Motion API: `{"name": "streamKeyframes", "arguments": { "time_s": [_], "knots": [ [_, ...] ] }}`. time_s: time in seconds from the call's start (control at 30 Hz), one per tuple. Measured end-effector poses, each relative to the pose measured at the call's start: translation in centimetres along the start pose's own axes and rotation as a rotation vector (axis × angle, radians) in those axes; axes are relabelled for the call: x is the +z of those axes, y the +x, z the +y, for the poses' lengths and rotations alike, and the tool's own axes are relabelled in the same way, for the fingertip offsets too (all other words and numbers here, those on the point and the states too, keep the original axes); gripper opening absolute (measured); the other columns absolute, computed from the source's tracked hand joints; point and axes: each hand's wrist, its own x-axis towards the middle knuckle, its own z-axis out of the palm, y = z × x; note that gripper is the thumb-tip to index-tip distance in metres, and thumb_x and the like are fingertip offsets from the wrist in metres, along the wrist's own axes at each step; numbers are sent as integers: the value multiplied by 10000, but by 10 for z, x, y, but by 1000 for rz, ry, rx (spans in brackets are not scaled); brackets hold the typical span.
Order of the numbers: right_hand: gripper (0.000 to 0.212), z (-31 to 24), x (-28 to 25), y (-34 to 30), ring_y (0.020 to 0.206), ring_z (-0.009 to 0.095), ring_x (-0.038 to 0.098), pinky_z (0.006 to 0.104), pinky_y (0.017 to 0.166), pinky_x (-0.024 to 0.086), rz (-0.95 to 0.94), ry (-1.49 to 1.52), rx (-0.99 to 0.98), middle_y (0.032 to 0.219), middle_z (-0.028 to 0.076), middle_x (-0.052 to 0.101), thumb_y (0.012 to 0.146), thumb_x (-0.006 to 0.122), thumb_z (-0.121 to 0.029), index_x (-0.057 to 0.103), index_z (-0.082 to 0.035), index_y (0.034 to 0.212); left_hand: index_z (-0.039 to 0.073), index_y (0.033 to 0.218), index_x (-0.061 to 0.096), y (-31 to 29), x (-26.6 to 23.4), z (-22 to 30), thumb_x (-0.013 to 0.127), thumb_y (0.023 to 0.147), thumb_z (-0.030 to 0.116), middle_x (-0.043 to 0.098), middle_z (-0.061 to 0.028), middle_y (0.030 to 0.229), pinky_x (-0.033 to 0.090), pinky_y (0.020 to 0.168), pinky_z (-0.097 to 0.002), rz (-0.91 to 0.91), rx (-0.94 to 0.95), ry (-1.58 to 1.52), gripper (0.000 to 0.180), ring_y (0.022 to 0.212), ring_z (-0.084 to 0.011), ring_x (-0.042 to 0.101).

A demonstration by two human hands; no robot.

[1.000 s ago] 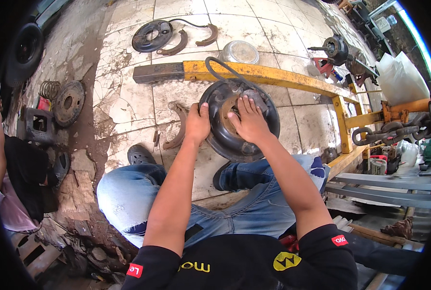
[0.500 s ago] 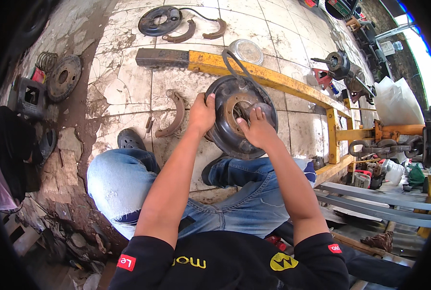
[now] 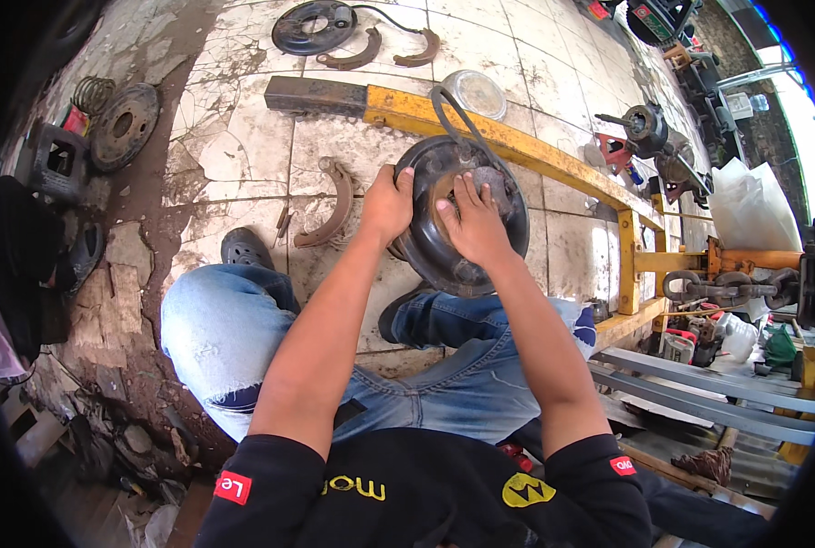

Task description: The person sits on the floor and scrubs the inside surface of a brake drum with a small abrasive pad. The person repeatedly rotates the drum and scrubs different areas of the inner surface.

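While your left hand grips the left edge of the round black plate, its thumb along the rim, your right hand lies over the middle with its fingers stretched out and slightly spread. You have the plate just beyond your legs, on the near side of the yellow beam. From its top a dark hose loops across the beam. Left of your hands, a curved brown shoe lies on the tiled floor.

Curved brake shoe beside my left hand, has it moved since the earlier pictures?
No, no visible shift: the brake shoe still crosses the same joint of the tiled floor.
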Motion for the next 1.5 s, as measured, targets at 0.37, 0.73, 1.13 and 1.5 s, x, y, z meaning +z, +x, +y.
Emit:
{"name": "streamKeyframes", "arguments": {
  "time_s": [0.37, 0.73, 1.13, 1.5],
  "knots": [
    [638, 20, -4, 1, 1332, 415, 407, 486, 1102, 328, 91, 133, -189, 1436, 236, 447, 991, 397, -495, 469, 10, 1375, -50, 1214, 529, 4, 4, 1, 436, 1020, 380, 632, -296, 1094, 463, 894, -431, 11, -24, 12, 481, 1040, -407, 617],
    [665, 24, 5, 8, 1434, 384, 262, 509, 1155, 230, 145, 19, -131, 1544, 183, 308, 1002, 348, -518, 365, -42, 1467, -57, 1222, 531, -2, 1, 10, 442, 1018, 373, 612, -316, 1134, 445, 924, -433, -27, -49, -12, 484, 1085, -428, 595],
    [742, 2, 2, 9, 1435, 390, 255, 522, 1153, 231, 36, 19, -163, 1538, 197, 309, 986, 345, -572, 328, -13, 1474, -64, 1225, 524, 0, -1, 8, 438, 1020, 375, 612, -314, 1128, 447, 918, -431, -35, -55, -33, 493, 1081, -426, 594],
    [722, 11, 0, 11, 1438, 398, 239, 484, 1166, 224, -5, 28, -139, 1548, 210, 278, 999, 335, -547, 322, -7, 1477, -53, 1204, 532, 0, 2, 11, 426, 1022, 383, 610, -315, 1123, 445, 918, -433, -36, -56, -6, 485, 1082, -435, 586]
  ]
}}
